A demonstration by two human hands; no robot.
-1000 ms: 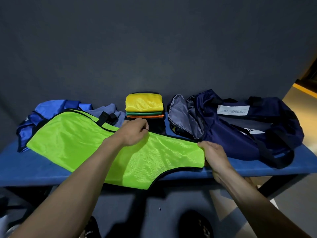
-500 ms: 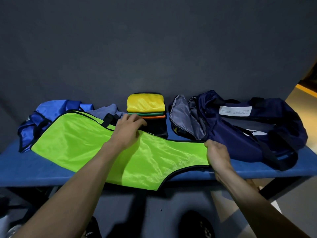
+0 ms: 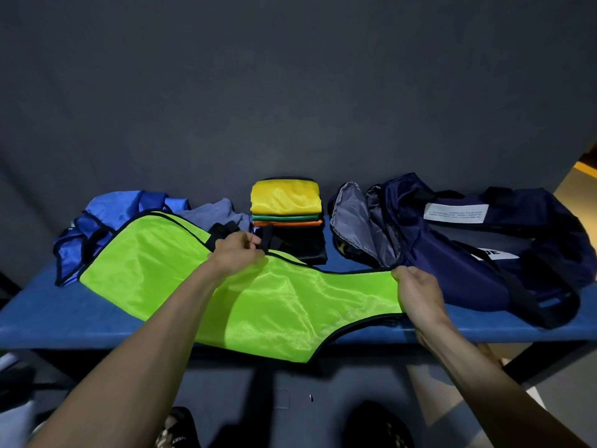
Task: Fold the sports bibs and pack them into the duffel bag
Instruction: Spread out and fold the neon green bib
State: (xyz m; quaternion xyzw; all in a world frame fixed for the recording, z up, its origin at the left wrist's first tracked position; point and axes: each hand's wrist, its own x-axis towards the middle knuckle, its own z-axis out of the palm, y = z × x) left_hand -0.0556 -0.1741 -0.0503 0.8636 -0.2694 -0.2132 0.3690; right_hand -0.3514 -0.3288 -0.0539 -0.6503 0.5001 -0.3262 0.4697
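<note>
Item 1: lime-green bib (image 3: 258,295), black-edged, spread flat across the centre of the blue worktop (image 3: 48,315); its lower edge overhangs the worktop's near side.

Item 2: left hand (image 3: 237,253), centre of frame, on the bib's far edge. I read the fingers as curled, pinching a black strap (image 3: 266,239) there.

Item 3: right hand (image 3: 416,292), right of centre, fingers curled over the bib's right end, gripping it.

Item 4: stack of folded bibs (image 3: 286,202), upper centre against the wall: yellow on top, then green, orange, and black at the bottom.

Item 5: navy duffel bag (image 3: 452,253), right of the stack, lying on the worktop, mouth open toward the stack with grey lining showing; a white label on its upper side. The right hand sits just beside it.

Item 6: loose blue bibs (image 3: 106,218), left of frame, crumpled, partly under the green bib's left end.

Item 7: grey-blue cloth (image 3: 216,211), between the blue bibs and the stack.
</note>
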